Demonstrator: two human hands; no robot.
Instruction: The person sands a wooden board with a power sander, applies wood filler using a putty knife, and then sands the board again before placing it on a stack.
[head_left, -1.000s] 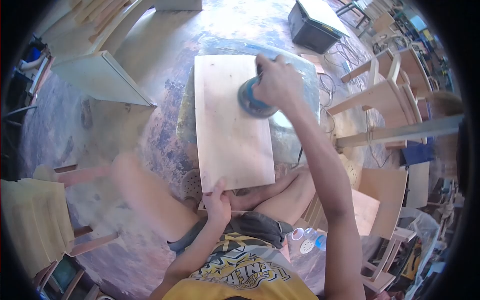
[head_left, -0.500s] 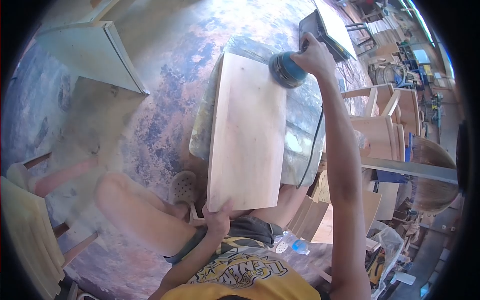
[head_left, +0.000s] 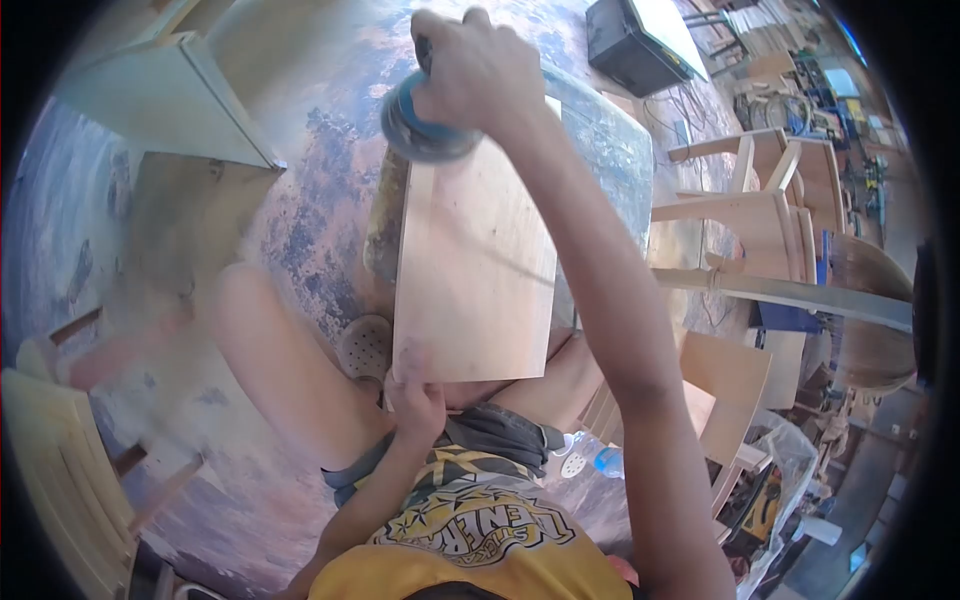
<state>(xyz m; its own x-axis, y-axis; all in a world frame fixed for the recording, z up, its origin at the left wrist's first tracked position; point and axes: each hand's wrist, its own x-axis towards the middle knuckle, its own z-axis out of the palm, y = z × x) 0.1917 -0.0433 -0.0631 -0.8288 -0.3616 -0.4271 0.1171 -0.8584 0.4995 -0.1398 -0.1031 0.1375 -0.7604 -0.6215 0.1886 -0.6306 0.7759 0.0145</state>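
A pale wooden board lies lengthwise in front of me on a worn, paint-stained support. My right hand is wrapped round a teal orbital sander, which sits at the board's far left corner and partly overhangs its edge. Its dark cord runs across the board's top. At the near left corner, my left hand grips the board's edge, its fingertips slightly blurred on top. My right forearm hides part of the board's right side.
A pale cabinet-like piece stands at the far left, and slatted wooden furniture at the near left. Wooden chair frames are on the right. A dark box stands beyond the board. A plastic bottle lies by my right thigh.
The sander in my right hand has moved left across the board's far end, from its right edge to the far left corner. My left hand stays at the near left corner.
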